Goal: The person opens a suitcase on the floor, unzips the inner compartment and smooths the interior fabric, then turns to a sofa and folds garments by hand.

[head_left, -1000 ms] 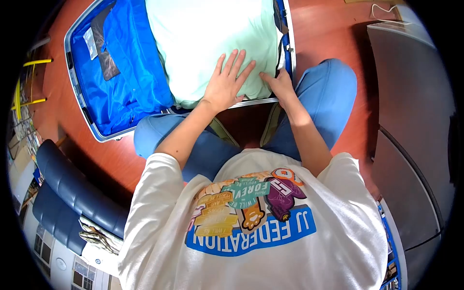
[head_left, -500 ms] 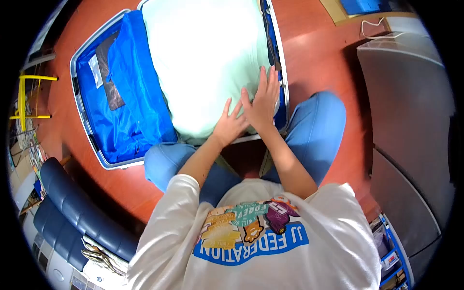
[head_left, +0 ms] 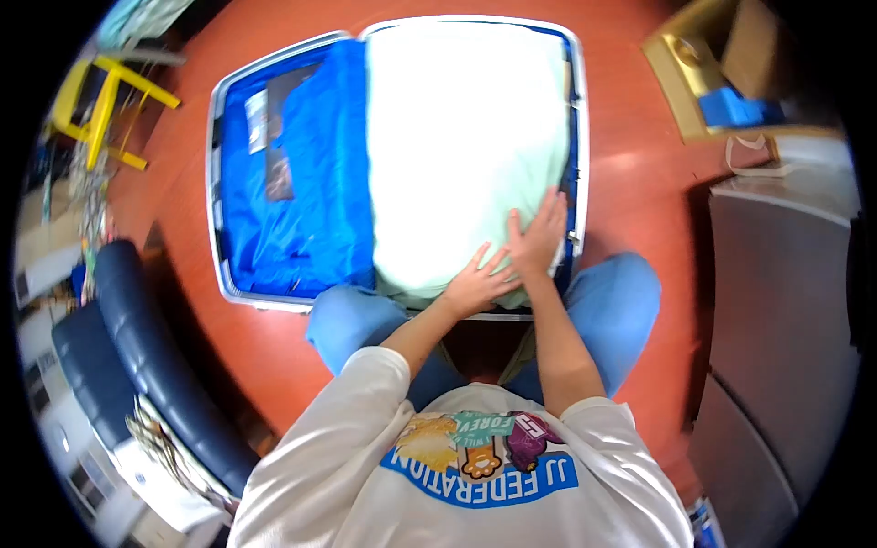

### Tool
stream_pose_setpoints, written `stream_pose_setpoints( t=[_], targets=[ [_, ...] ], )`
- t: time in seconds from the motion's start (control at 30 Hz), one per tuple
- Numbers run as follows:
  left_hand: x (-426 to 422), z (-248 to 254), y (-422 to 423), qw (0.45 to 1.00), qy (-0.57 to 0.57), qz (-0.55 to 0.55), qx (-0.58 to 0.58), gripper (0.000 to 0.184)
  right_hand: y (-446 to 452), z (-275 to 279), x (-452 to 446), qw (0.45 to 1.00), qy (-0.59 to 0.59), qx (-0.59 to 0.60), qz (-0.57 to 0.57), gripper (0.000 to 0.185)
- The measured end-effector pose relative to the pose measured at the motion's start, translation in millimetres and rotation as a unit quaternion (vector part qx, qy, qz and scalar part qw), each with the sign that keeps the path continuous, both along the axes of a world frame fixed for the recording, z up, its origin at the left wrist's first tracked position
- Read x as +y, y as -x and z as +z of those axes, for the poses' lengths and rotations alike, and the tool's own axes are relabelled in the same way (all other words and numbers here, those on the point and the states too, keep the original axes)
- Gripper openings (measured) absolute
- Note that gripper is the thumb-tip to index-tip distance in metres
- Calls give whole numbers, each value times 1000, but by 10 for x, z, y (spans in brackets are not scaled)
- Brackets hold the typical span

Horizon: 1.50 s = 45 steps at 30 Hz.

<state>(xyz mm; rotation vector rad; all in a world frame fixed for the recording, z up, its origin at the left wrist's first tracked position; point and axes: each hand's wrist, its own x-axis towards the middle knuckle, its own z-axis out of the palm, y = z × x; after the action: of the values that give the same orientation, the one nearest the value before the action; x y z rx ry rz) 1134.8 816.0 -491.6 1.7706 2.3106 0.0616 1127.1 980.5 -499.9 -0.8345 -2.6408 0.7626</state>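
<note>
- There are two bare hands of one person, and both lie on one pale green, thick, bulging cloth bundle (head_left: pixel 457 155).
- The left hand (head_left: pixel 480 287) is flat near the lower edge of the bundle; its fingers are open and spread, gripping nothing.
- The right hand (head_left: pixel 537 241) rests at the lower right part of the bundle, also with extended, open fingers. The left fingertips are next to its wrist side; I cannot tell if they touch it.
- There is one open hard suitcase with silver rim (head_left: pixel 216 173), which has two halves side by side on the reddish floor (head_left: pixel 301 352).
- The right half contains the bundle, which fills almost all of it.
- The left half contains one shiny blue fabric sheet (head_left: pixel 329 173), one dark flat piece (head_left: pixel 279 173) and one small whitish packet (head_left: pixel 258 123).
- Two bent knees in blue jeans (head_left: pixel 614 300) are at the near side of the suitcase, one at each hand's side.
- One brown cardboard box (head_left: pixel 674 96) stands at upper right, well apart; inside it is a bright blue item (head_left: pixel 731 108), too blurred to name.
</note>
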Motion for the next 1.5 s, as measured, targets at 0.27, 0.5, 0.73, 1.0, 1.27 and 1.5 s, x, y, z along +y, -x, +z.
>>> stream_pose_setpoints(
  t=[0.27,0.5,0.73,1.0,1.27,1.5],
  targets=[
    [-42,612,-24,993,-39,68,-85,72,48,-137,220,996,85,4,11,72],
    [-319,487,225,766,-237,597,-24,58,37,-127,169,998,60,5,-2,68],
    [-358,-89,-23,709,-39,704,28,72,52,-47,139,998,62,-10,-8,65],
    [-278,173,150,679,-56,731,-41,72,53,-82,166,999,38,5,-9,61],
    [-583,-50,1327,700,-289,644,-104,69,69,-111,172,999,27,17,-6,60],
    [-683,-109,1171,679,-24,709,-186,80,60,-106,168,999,19,45,7,59]
  ],
)
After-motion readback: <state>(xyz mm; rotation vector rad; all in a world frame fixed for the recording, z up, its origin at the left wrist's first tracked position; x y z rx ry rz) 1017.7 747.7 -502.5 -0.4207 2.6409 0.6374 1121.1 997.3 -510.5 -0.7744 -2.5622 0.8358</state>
